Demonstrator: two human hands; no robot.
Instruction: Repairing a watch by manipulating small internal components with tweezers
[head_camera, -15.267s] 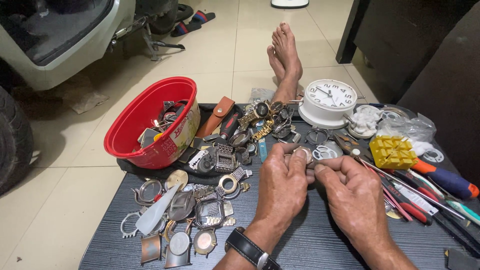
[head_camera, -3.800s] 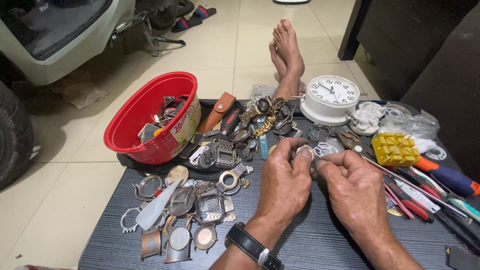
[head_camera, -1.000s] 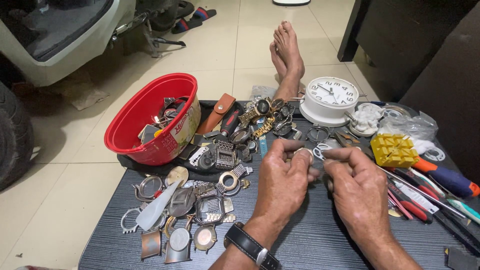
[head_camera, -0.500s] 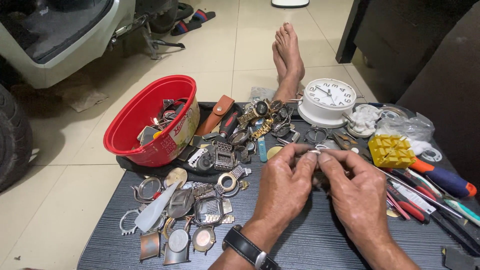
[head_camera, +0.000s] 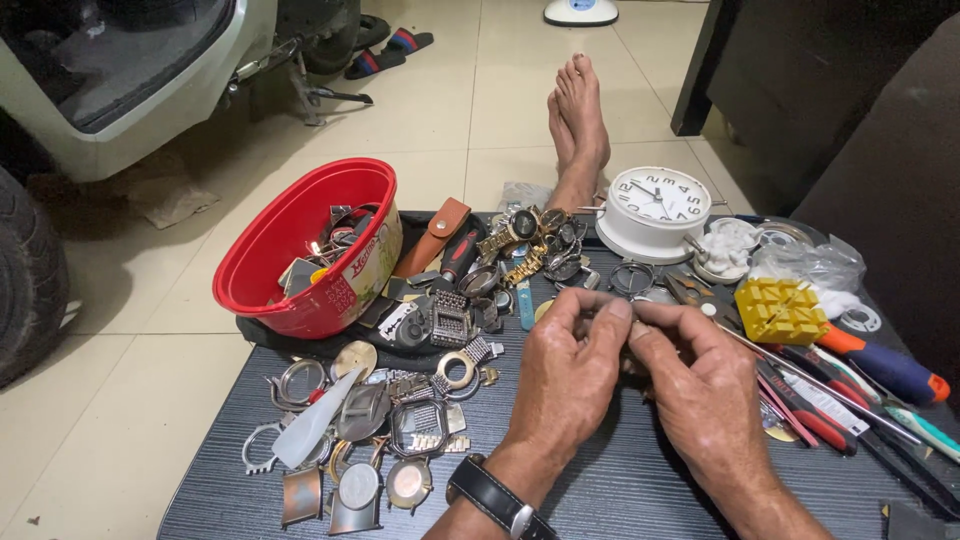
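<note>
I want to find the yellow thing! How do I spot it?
Start at the white round clock at the table's far edge. Just nearer and to its right lies the yellow block, beyond the right hand. It alone is bright yellow, square and studded with pegs.

Red tub (head_camera: 300, 250) w/ watch parts, white alarm clock (head_camera: 655, 210), yellow block (head_camera: 780, 310), screwdrivers (head_camera: 880, 365)

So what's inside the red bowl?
The red bowl holds a jumble of watch parts and bands heaped against its right wall. Whatever lies beneath that heap is covered.
</note>
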